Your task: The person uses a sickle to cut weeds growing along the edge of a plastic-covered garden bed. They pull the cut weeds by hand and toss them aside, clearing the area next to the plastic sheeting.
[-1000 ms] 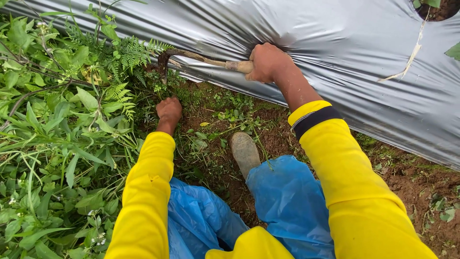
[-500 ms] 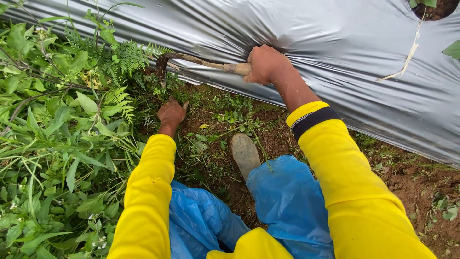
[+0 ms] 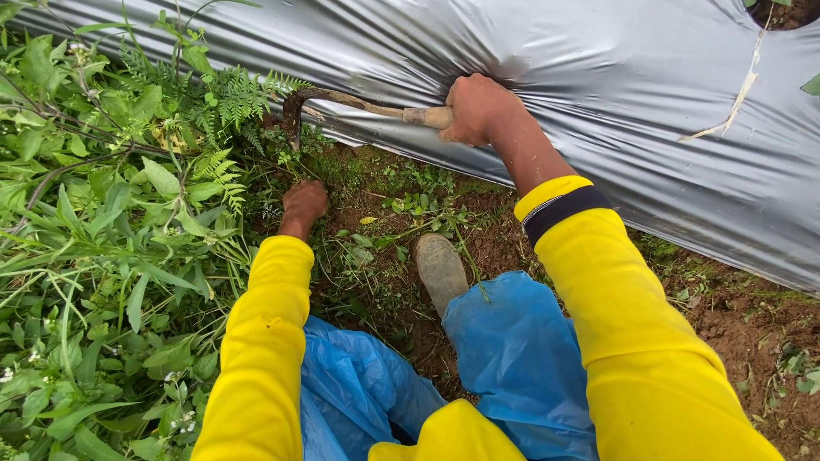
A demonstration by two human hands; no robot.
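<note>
Wooden-handled sickle [image 3: 359, 104] in my R hand [image 3: 477, 109], blade over weeds.
R grip wrapped tight on handle end; curved blade sticks out left, tip near ferns [image 3: 224, 102]. L hand [image 3: 302, 205] fisted low in weeds [image 3: 282, 175], below blade.

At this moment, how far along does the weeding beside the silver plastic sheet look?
Done: a patch of bare brown soil shows around the muddy boot. In hand: the right hand grips a curved wooden-handled sickle with its blade at the ferns, while the left hand clutches low weeds. Left: the dense green weed bank stands uncut on the left.
</note>
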